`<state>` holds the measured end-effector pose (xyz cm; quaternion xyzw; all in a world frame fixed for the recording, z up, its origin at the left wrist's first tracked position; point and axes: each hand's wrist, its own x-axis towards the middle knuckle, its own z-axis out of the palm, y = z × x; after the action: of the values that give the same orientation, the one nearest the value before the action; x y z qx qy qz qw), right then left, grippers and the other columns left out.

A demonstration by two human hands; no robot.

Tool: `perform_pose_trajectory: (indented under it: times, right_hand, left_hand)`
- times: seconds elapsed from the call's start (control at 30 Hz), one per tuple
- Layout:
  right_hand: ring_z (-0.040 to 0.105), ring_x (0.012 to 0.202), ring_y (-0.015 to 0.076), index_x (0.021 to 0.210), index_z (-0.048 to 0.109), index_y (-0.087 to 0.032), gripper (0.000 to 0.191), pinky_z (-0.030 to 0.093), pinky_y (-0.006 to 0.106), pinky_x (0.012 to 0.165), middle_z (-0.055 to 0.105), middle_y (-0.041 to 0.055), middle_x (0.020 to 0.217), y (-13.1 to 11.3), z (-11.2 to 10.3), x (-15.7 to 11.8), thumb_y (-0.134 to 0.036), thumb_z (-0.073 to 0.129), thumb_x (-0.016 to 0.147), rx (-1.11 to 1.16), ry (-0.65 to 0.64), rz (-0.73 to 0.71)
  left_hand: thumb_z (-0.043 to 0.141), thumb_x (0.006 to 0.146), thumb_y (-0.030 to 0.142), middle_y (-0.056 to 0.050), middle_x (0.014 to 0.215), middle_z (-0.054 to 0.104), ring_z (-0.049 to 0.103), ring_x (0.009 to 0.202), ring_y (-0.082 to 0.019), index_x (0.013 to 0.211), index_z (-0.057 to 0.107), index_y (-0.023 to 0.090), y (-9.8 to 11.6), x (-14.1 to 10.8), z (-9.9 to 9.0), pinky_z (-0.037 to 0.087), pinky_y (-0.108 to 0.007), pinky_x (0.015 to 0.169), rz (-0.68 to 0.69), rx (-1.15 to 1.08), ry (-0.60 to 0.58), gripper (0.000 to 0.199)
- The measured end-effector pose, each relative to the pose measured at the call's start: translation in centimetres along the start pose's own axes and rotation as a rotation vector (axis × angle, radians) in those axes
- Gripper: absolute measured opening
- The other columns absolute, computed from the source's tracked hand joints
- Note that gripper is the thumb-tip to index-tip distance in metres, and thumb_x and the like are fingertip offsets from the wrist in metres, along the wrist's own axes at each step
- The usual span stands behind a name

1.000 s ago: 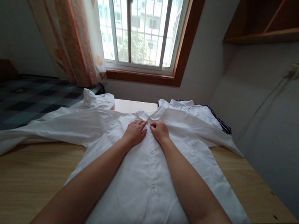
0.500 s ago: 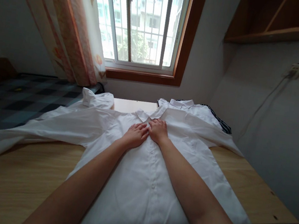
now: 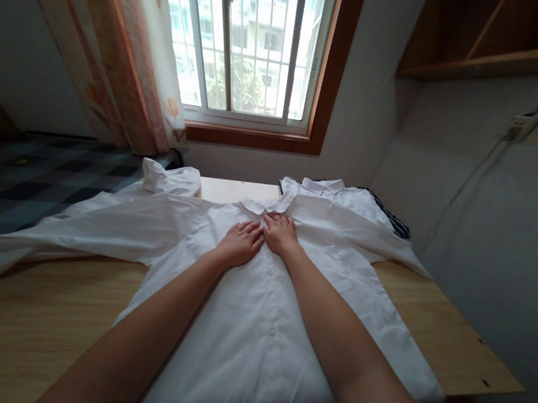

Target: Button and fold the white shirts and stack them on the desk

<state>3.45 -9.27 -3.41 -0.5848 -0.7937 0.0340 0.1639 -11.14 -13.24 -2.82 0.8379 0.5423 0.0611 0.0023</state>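
A white button-up shirt (image 3: pixel 249 333) lies spread face up on a wooden table (image 3: pixel 29 320), its collar toward the window and its left sleeve stretched out over the table's left edge. My left hand (image 3: pixel 240 242) rests flat on the chest just below the collar, fingers extended. My right hand (image 3: pixel 280 233) lies flat beside it, the fingertips of both hands almost touching over the button placket. Neither hand grips cloth.
More white clothing (image 3: pixel 349 203) with a dark striped piece (image 3: pixel 390 218) is piled at the table's far right. A checked bed (image 3: pixel 8 189) lies to the left, a curtain (image 3: pixel 119 51) and window (image 3: pixel 253 37) ahead, a wall shelf (image 3: pixel 500 41) upper right.
My fingers, curled at the placket near the collar a second ago, have flattened onto the shirt. The view has shifted slightly to the right.
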Motion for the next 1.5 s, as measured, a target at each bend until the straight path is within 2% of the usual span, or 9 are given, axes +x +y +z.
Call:
perform_pose_trajectory:
  times: [0.23,0.37,0.47,0.57,0.7,0.9,1.1,1.3,1.5]
  right_hand:
    - [0.056,0.123,0.0193,0.127,0.067,-0.025,0.038,0.034,0.031,0.108,0.064,0.0045,0.136,1.2,-1.2,-0.2,-0.026,0.046,0.095,0.081,0.031,-0.069]
    - [0.061,0.112,0.0201,0.109,0.075,-0.020,0.033,0.038,0.028,0.102,0.072,0.0083,0.116,2.7,-2.3,-0.4,-0.019,0.046,0.093,0.081,0.166,0.081]
    - [0.050,0.131,0.0251,0.131,0.064,-0.016,0.041,0.029,0.039,0.113,0.060,0.0148,0.138,3.7,-2.1,-0.3,-0.024,0.047,0.095,0.021,0.250,0.245]
    - [0.031,0.146,0.0280,0.151,0.043,-0.018,0.055,0.015,0.052,0.119,0.037,0.0150,0.158,5.0,-1.5,-0.1,-0.040,0.040,0.100,0.004,0.159,0.355]
    - [0.022,0.151,0.0268,0.156,0.033,-0.026,0.062,0.005,0.058,0.119,0.027,0.0100,0.164,7.3,-1.4,0.4,-0.055,0.029,0.102,-0.009,0.052,0.336]
    - [0.021,0.151,0.0235,0.154,0.038,-0.025,0.064,0.011,0.045,0.121,0.029,0.0074,0.163,10.5,-1.8,0.8,-0.059,0.027,0.102,-0.060,0.067,0.302]
    - [0.020,0.151,0.0269,0.153,0.041,-0.024,0.064,0.001,0.055,0.120,0.032,0.0079,0.162,11.4,-1.2,1.1,-0.057,0.018,0.102,-0.141,0.122,0.406]
    - [0.022,0.151,0.0292,0.151,0.045,-0.023,0.059,0.004,0.059,0.119,0.035,0.0096,0.161,12.1,-1.3,1.2,-0.048,0.021,0.103,-0.185,0.156,0.514]
    - [0.034,0.145,0.0258,0.146,0.050,-0.021,0.052,0.016,0.050,0.120,0.044,0.0088,0.156,15.2,-2.9,-0.2,-0.041,0.029,0.103,-0.230,0.123,0.310]
  left_hand:
    - [0.026,0.101,0.045,-0.005,0.163,0.032,0.025,0.151,-0.029,0.151,0.039,0.032,0.4,-0.1,-0.8,0.011,-0.068,0.117,-0.064,-0.027,-0.082,0.054]
    - [0.024,0.101,0.045,-0.004,0.164,0.027,0.021,0.152,-0.030,0.154,0.035,0.032,0.5,-0.2,-1.0,0.008,-0.071,0.115,-0.074,-0.032,-0.102,0.055]
    - [0.024,0.101,0.045,-0.004,0.165,0.026,0.020,0.152,-0.030,0.154,0.034,0.031,0.6,-0.2,-1.0,0.008,-0.072,0.115,-0.077,-0.035,-0.108,0.056]
    - [0.023,0.101,0.046,-0.006,0.165,0.026,0.020,0.152,-0.030,0.154,0.034,0.030,0.7,-0.3,-1.1,0.007,-0.073,0.114,-0.073,-0.039,-0.109,0.057]
    - [0.022,0.101,0.046,-0.006,0.165,0.024,0.019,0.153,-0.028,0.154,0.033,0.032,0.9,-0.3,-1.2,0.007,-0.072,0.115,-0.074,-0.037,-0.110,0.056]
    - [0.022,0.101,0.048,-0.006,0.166,0.023,0.017,0.153,-0.027,0.155,0.032,0.031,0.8,-0.3,-1.2,0.004,-0.070,0.116,-0.079,-0.032,-0.127,0.057]
    - [0.024,0.102,0.045,-0.007,0.165,0.024,0.018,0.153,-0.026,0.152,0.036,0.029,0.9,-0.3,-1.4,0.005,-0.071,0.115,-0.093,-0.051,-0.125,0.055]
    - [0.024,0.102,0.045,-0.006,0.165,0.024,0.016,0.153,-0.025,0.153,0.035,0.028,0.8,-0.4,-1.2,0.004,-0.069,0.117,-0.086,-0.049,-0.119,0.055]
    - [0.023,0.102,0.047,-0.005,0.166,0.023,0.016,0.154,-0.026,0.153,0.035,0.031,0.7,-0.4,-1.2,0.004,-0.069,0.117,-0.091,-0.040,-0.118,0.055]
